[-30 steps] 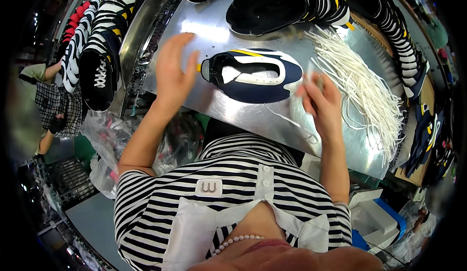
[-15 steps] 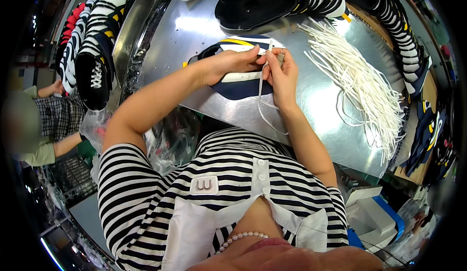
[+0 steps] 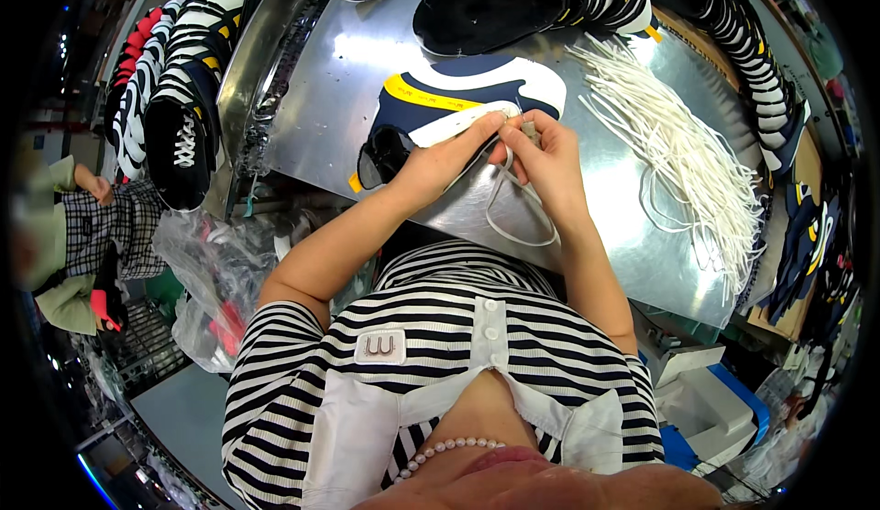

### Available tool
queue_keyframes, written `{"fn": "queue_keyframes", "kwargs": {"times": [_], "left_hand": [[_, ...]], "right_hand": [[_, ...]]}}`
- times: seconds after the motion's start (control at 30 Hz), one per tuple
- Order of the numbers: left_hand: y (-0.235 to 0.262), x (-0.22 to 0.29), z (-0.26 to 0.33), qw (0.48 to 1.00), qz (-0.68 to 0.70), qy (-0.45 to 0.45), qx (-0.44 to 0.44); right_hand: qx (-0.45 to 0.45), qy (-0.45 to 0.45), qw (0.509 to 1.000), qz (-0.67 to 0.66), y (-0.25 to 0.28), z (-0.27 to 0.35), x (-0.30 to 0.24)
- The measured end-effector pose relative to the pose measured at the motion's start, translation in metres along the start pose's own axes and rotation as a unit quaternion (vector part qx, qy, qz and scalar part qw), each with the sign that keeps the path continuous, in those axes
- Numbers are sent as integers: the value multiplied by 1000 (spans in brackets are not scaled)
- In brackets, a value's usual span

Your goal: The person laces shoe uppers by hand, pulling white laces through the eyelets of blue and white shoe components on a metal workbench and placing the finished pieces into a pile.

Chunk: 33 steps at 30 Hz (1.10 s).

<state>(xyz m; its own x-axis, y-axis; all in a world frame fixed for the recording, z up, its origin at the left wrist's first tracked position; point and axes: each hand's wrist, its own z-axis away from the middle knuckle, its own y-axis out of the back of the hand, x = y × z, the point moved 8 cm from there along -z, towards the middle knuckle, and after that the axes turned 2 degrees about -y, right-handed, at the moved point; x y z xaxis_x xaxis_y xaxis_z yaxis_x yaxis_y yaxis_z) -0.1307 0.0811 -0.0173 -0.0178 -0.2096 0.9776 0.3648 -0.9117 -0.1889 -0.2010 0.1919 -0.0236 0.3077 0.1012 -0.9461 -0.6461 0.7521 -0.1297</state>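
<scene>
Shoe row (image 3: 185, 134): stands left of the worktop (image 3: 316, 120), clear of the work.
Left hand (image 3: 443, 164): fingers drawn together, gripping the shoe's white front edging; best kept firm, so the edging does not shift.
Shoe (image 3: 458, 88): lies tilted on the worktop before the wearer, yellow stripe upward, opening toward the wearer; this angle appears to give good access to the edging.
Lace (image 3: 489, 217): hangs in a loose loop below the hands; best guided flat, without twists or snags.
Right hand (image 3: 552, 162): fingertips pinched on the lace, beside the edging; a grip close to its tip should steer best.
Lace bundle (image 3: 683, 166): spread at right, apart from the hands.
</scene>
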Motion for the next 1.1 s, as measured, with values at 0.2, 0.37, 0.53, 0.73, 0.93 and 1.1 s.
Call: {"fn": "queue_keyframes", "kwargs": {"times": [0.2,0.37,0.53,0.73,0.93,1.1], "left_hand": [[11,-6,3,999,-33,-18,32],[14,-8,4,1000,-6,19,10],[13,-5,5,1000,-24,-1,5],[13,-2,7,998,-58,4,7],[7,10,11,991,-108,-82,-9],[2,23,25,928,-332,-165,-21]], "right_hand": [[-7,19,995,95,-6,13,-7],[39,111,984,134,2,30,-25],[12,119,981,151,5,30,-33],[-16,76,988,134,10,26,-30],[-10,72,981,178,8,22,-30],[-10,66,978,200,0,18,-20]]}}
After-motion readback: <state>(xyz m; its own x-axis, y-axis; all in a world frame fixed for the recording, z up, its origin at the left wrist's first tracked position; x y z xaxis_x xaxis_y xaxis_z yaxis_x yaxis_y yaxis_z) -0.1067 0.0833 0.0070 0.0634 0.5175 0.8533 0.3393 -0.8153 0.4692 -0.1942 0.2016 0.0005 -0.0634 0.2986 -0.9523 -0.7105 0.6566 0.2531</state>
